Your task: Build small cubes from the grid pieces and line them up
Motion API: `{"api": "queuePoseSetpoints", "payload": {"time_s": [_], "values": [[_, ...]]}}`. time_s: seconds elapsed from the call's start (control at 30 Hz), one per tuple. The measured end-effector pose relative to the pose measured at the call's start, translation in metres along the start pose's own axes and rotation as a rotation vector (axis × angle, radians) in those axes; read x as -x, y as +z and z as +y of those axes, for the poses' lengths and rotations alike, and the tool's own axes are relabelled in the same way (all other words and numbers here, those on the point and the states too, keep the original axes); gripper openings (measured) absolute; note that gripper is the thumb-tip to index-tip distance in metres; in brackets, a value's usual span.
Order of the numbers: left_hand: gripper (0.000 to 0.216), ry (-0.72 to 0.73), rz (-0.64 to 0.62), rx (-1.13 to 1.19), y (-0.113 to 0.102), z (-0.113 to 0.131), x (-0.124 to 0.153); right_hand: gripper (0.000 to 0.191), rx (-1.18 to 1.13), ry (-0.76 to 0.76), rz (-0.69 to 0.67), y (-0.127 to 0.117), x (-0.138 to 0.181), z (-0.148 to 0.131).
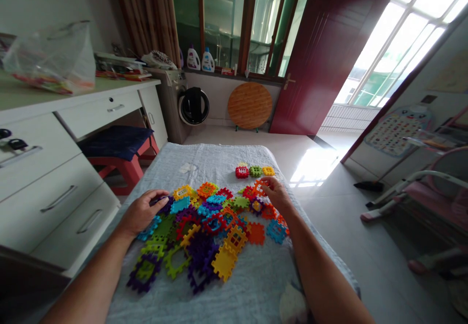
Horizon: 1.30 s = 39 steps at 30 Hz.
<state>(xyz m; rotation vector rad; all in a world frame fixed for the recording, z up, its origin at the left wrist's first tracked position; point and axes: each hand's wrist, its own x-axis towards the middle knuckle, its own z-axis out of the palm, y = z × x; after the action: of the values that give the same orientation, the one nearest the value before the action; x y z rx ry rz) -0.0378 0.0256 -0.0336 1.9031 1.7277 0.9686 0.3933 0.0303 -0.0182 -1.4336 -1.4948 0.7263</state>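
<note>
A heap of colourful interlocking plastic tiles (204, 226) lies on a grey cloth-covered table (219, 295). My left hand (141, 211) rests on the heap's left edge, fingers curled over a purple tile (165, 202). My right hand (277, 193) reaches to the heap's far right, its fingertips pinching an orange tile (259, 186). Beyond the heap stand three joined tiles in a row: red (242, 171), green (255, 171) and yellow (268, 170).
A white desk with drawers (54, 168) and a red stool (120, 158) stand at the left. A washing machine (192, 104), a round wooden tabletop (250, 104) and a dark red door (321, 56) are ahead. Pink furniture (431, 187) stands at the right.
</note>
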Motion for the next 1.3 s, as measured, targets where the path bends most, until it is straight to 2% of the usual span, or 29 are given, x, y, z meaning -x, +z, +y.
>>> {"api": "queuePoseSetpoints", "payload": {"time_s": [0.23,0.3,0.37,0.53,0.67,0.77,0.87,1.0,1.03,1.1,1.17,1.2,1.23,1.3], "values": [[0.045,-0.007,-0.019,0.01,-0.002,0.004,0.002,0.031,0.055,0.01,0.08,0.001,0.0,0.006],[0.044,-0.006,-0.024,0.009,-0.002,0.003,0.002,0.031,0.059,0.038,0.056,0.002,0.0,0.006],[0.044,0.004,-0.022,0.007,-0.001,0.002,0.001,0.028,0.116,0.046,-0.013,0.0,0.0,0.005],[0.047,0.007,-0.021,-0.003,-0.001,0.001,0.001,0.025,0.413,-0.086,-0.139,-0.024,0.0,-0.001],[0.047,0.0,-0.014,-0.015,-0.002,0.004,0.002,0.026,0.549,-0.027,-0.482,-0.045,0.006,-0.007],[0.046,0.001,-0.009,-0.019,-0.003,0.006,0.002,0.025,0.634,-0.045,-0.585,-0.048,0.012,-0.011],[0.044,0.003,-0.008,-0.028,-0.003,0.005,0.002,0.02,0.649,-0.04,-0.567,-0.047,0.014,-0.013],[0.042,-0.003,-0.02,-0.023,-0.002,0.002,0.001,0.016,0.461,-0.028,-0.535,-0.052,0.009,-0.015],[0.042,-0.003,-0.02,-0.022,-0.001,0.002,0.001,0.016,0.417,-0.043,-0.488,-0.054,0.007,-0.015],[0.041,0.0,-0.017,-0.023,-0.001,0.0,0.001,0.015,0.393,-0.091,-0.313,-0.053,0.004,-0.015],[0.041,0.004,-0.017,-0.026,-0.001,-0.001,0.0,0.014,0.451,-0.149,-0.108,-0.048,0.002,-0.013],[0.041,0.007,-0.02,-0.026,-0.001,-0.001,0.0,0.012,0.492,-0.176,-0.047,-0.045,0.001,-0.011],[0.042,0.011,-0.022,-0.026,-0.001,-0.002,0.0,0.011,0.529,-0.198,-0.028,-0.042,0.001,-0.009],[0.043,0.018,-0.021,-0.029,-0.001,-0.002,-0.001,0.01,0.567,-0.221,-0.109,-0.037,0.001,-0.004]]}}
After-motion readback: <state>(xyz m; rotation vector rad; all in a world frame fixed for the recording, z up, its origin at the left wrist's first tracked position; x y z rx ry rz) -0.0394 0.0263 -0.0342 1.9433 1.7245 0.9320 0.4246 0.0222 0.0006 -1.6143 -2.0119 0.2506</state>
